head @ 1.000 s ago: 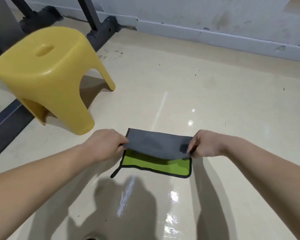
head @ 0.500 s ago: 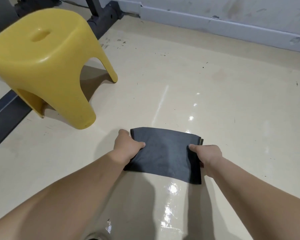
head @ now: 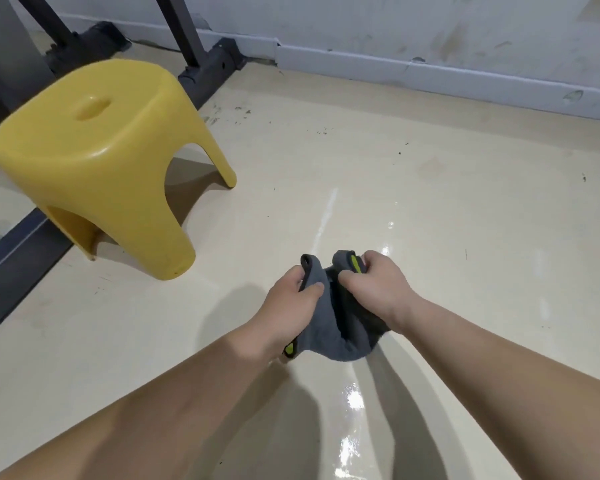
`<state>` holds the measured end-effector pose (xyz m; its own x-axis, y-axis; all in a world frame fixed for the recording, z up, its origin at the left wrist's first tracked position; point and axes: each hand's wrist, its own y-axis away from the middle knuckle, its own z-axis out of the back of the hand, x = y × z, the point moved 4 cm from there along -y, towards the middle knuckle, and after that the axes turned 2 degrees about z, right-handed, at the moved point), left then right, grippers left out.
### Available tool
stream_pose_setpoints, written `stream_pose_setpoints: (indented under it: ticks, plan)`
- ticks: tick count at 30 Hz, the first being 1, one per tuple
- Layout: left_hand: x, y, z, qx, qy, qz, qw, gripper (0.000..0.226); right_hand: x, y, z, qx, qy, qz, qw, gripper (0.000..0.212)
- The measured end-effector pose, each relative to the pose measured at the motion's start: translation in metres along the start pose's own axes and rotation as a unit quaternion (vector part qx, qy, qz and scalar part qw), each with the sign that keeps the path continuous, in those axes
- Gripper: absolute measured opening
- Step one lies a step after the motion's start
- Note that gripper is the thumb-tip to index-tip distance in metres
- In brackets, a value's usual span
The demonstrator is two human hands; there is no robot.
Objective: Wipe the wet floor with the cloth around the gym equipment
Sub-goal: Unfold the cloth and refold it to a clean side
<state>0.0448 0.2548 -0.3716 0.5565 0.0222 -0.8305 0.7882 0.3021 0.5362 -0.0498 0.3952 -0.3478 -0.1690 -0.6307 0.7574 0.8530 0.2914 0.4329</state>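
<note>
Cloth (head: 329,327) bunched between left hand (head: 293,306), right hand (head: 374,289), open floor (head: 430,209) rightward

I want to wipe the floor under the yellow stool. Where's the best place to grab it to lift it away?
Probably the oval recess in the middle of the seat, reached from straight above: the yellow stool stands upright, and that dip looks made for fingers. The left hand and right hand both grip the cloth, so free one first.

Left hand (head: 291,299) and right hand (head: 374,289) each grip the bunched grey cloth (head: 336,327), fingers (head: 312,291) curled over its edges. Wet floor (head: 430,209) beneath. Yellow stool (head: 97,147) left of the fingers; black equipment frame (head: 208,69) beyond.
</note>
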Motion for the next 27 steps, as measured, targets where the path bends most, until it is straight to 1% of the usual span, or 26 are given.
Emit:
stream_pose_setpoints:
  ticks: [2,4,6,8,9,11,12,16,20,24,25,27]
  plan:
    - [-0.005,0.007,-0.007,0.017,0.042,-0.006,0.999,0.015,0.017,0.002,0.001,0.004,-0.081,-0.022,0.997,0.019]
    - [-0.009,0.010,-0.009,0.034,0.084,0.007,0.996,0.021,0.029,0.007,-0.003,0.045,-0.087,-0.061,0.993,0.025]
    - [-0.010,0.013,-0.009,0.066,0.139,0.040,0.987,0.031,0.038,0.015,-0.009,0.118,-0.093,-0.091,0.984,0.041]
    - [-0.009,0.016,-0.006,0.086,0.166,0.063,0.980,0.042,0.045,0.021,-0.014,0.163,-0.125,-0.104,0.973,0.061]
    - [-0.006,0.016,-0.001,0.077,0.169,0.066,0.980,0.044,0.049,0.023,-0.017,0.179,-0.145,-0.108,0.967,0.064]
    - [0.000,0.017,0.010,0.036,0.168,0.069,0.983,0.043,0.055,0.026,-0.021,0.204,-0.169,-0.109,0.958,0.062]
    - [0.003,0.016,0.018,0.015,0.169,0.068,0.983,0.044,0.058,0.026,-0.024,0.211,-0.162,-0.101,0.959,0.063]
    - [0.006,0.017,0.045,-0.008,0.157,0.048,0.986,0.041,0.071,0.019,-0.030,0.182,-0.085,-0.020,0.979,0.068]
    - [-0.018,0.015,0.080,-0.050,0.116,0.034,0.991,0.025,0.102,0.015,-0.031,0.096,-0.089,0.052,0.990,0.055]
    - [-0.085,0.011,0.128,-0.101,0.120,-0.023,0.987,0.018,0.160,0.008,-0.038,0.078,-0.093,0.112,0.986,0.038]
    - [-0.107,0.008,0.143,-0.109,0.133,-0.044,0.984,0.017,0.183,0.004,-0.039,0.075,-0.091,0.137,0.984,0.034]
    - [-0.151,-0.001,0.175,-0.121,0.187,-0.084,0.971,0.019,0.230,0.000,-0.042,0.071,-0.082,0.184,0.977,0.033]
